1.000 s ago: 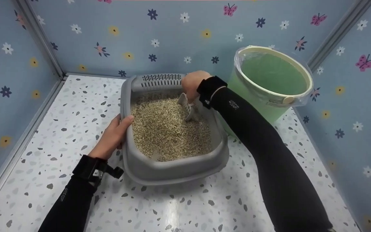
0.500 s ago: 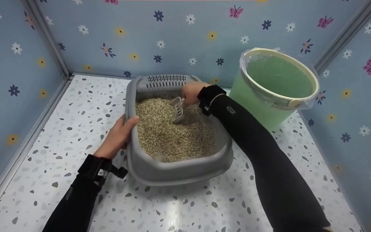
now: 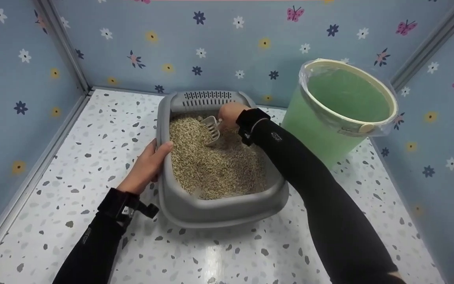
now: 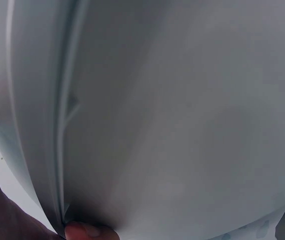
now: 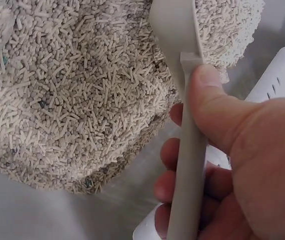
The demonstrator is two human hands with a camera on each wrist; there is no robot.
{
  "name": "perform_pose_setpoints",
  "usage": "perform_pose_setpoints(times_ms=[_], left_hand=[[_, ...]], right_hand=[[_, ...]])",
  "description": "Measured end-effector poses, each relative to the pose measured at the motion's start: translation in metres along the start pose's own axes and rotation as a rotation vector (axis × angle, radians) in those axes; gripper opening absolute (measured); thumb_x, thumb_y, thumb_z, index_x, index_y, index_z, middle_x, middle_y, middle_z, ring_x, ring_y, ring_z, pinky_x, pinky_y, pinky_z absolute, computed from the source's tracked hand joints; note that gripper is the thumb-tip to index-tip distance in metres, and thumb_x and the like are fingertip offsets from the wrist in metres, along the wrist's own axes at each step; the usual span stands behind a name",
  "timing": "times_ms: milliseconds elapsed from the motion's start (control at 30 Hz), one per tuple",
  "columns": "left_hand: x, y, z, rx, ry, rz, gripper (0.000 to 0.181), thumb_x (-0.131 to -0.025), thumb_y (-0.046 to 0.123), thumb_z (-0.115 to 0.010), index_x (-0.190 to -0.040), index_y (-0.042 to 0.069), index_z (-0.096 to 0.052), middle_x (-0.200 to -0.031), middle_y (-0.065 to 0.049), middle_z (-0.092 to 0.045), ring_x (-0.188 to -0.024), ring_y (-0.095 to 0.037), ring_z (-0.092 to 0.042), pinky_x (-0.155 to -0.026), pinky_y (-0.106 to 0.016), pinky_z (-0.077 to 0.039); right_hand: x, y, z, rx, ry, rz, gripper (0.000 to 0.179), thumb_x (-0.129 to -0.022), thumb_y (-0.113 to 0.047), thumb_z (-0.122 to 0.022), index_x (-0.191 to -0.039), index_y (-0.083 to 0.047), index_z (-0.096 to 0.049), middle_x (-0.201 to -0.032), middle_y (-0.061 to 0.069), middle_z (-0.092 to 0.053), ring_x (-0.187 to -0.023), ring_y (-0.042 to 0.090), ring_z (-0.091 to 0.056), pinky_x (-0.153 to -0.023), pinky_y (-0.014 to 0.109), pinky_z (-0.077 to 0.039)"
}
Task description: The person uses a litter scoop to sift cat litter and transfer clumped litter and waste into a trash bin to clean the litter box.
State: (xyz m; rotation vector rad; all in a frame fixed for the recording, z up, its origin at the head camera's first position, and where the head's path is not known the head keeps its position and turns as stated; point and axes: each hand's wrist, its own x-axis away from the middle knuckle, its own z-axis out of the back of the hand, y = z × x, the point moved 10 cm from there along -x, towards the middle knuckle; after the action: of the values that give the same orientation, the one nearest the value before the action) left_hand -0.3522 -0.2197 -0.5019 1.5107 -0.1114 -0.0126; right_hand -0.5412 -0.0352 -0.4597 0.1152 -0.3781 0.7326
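A grey litter box point(image 3: 227, 213) filled with pellet litter point(image 3: 219, 173) stands on the speckled surface. My left hand point(image 3: 144, 165) grips its left rim, thumb over the edge; in the left wrist view a fingertip point(image 4: 90, 231) curls under the lip of the wall. My right hand point(image 3: 233, 114) is over the back of the box, holding a slotted litter scoop point(image 3: 212, 128) whose head is in the litter. The right wrist view shows the fingers wrapped round the scoop's handle point(image 5: 187, 185) and the thumb laid along its top.
To the right of the box stands a green bucket point(image 3: 317, 130) with a cream rim and a clear plastic liner. Flower-patterned walls point(image 3: 235, 51) enclose the white speckled surface point(image 3: 105, 130) at the back and both sides.
The right hand has drawn the scoop leftward through the litter, piling pellets toward the box's back left. The left hand keeps its hold on the rim. The head view has shifted slightly.
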Motion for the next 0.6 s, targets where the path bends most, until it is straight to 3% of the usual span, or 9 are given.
perform_pose_setpoints(times_ms=[67, 133, 200, 333, 467, 600], left_hand=[[0.0, -0.001, 0.0, -0.004, -0.005, 0.006, 0.075, -0.112, 0.06, -0.058, -0.166, 0.011, -0.04, -0.077, -0.002, -0.056, -0.053, -0.012, -0.05, -0.043, -0.026, -0.038], [0.0, -0.002, 0.0, -0.014, -0.008, 0.014, 0.076, -0.113, 0.059, -0.057, -0.168, 0.012, -0.037, -0.081, -0.003, -0.06, -0.057, -0.013, -0.056, -0.044, -0.027, -0.042], [0.0, -0.002, 0.001, -0.02, -0.004, 0.019, 0.075, -0.113, 0.06, -0.057, -0.168, 0.012, -0.038, -0.082, -0.005, -0.061, -0.058, -0.014, -0.057, -0.044, -0.027, -0.042], [0.001, -0.002, 0.002, -0.039, -0.003, 0.024, 0.079, -0.111, 0.066, -0.057, -0.166, 0.012, -0.04, -0.081, -0.005, -0.059, -0.057, -0.014, -0.055, -0.044, -0.027, -0.041], [0.001, -0.003, 0.002, -0.044, -0.006, 0.033, 0.08, -0.11, 0.069, -0.056, -0.163, 0.011, -0.042, -0.081, -0.004, -0.058, -0.057, -0.013, -0.054, -0.045, -0.027, -0.042], [0.001, -0.003, 0.0, -0.036, -0.004, 0.031, 0.079, -0.111, 0.065, -0.056, -0.166, 0.011, -0.039, -0.083, -0.006, -0.059, -0.06, -0.015, -0.059, -0.046, -0.028, -0.044]], right_hand=[[-0.001, 0.0, -0.001, -0.014, -0.005, 0.015, 0.043, -0.112, -0.031, -0.072, -0.077, -0.008, -0.061, -0.069, -0.001, -0.043, -0.06, 0.016, -0.036, -0.064, 0.033, -0.034], [0.001, -0.002, -0.001, -0.02, -0.016, 0.024, 0.054, -0.111, -0.033, -0.073, -0.068, -0.014, -0.046, -0.064, -0.005, -0.028, -0.055, 0.011, -0.022, -0.06, 0.03, -0.024], [0.005, -0.004, 0.001, -0.02, -0.042, 0.021, 0.06, -0.111, -0.036, -0.073, -0.065, -0.017, -0.039, -0.062, -0.006, -0.022, -0.054, 0.01, -0.015, -0.059, 0.029, -0.019], [0.019, -0.003, 0.009, -0.011, -0.087, -0.014, 0.062, -0.11, -0.038, -0.074, -0.064, -0.018, -0.037, -0.062, -0.006, -0.022, -0.055, 0.01, -0.014, -0.06, 0.029, -0.019], [0.035, 0.01, 0.019, 0.021, -0.101, -0.111, 0.058, -0.107, -0.039, -0.077, -0.068, -0.019, -0.039, -0.065, -0.007, -0.026, -0.058, 0.012, -0.022, -0.06, 0.032, -0.025], [0.05, 0.027, 0.027, 0.109, -0.077, -0.212, 0.046, -0.105, -0.04, -0.077, -0.078, -0.017, -0.048, -0.073, -0.004, -0.039, -0.066, 0.016, -0.039, -0.067, 0.037, -0.042]])
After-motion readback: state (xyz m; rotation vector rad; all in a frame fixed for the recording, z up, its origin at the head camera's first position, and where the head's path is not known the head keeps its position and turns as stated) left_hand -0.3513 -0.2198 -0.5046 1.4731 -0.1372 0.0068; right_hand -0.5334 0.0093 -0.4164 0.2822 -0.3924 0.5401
